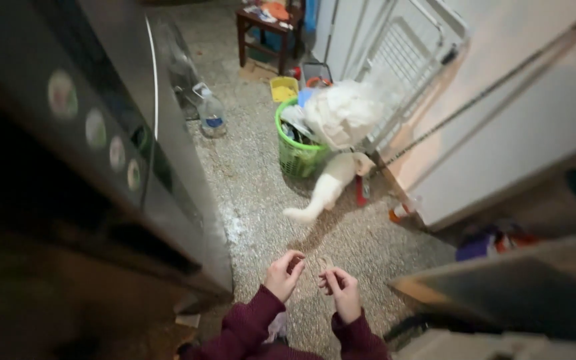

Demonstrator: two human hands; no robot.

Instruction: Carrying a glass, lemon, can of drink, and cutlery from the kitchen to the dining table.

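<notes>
- Left hand (284,273) and right hand (341,290) raised close together over the speckled floor (261,193), both in dark red sleeves (248,327).
- Fingers of each hand curled in, fingertips pinched narrow — something thin, perhaps a thread or wire loop (319,267), seems stretched between them; too blurred to tell what it is.
- Ahead, well apart from the hands: green laundry basket (296,155) heaped with white cloth (341,113), one piece trailing down to the floor.
- Left side — tall grey appliance (135,133) with round stickers on its face; clear plastic bottle (211,113) stands at its base.
- White folding drying rack (408,60) leans just behind the basket.
- Far end: small wooden table (261,30); yellow tub (284,88) near it.
</notes>
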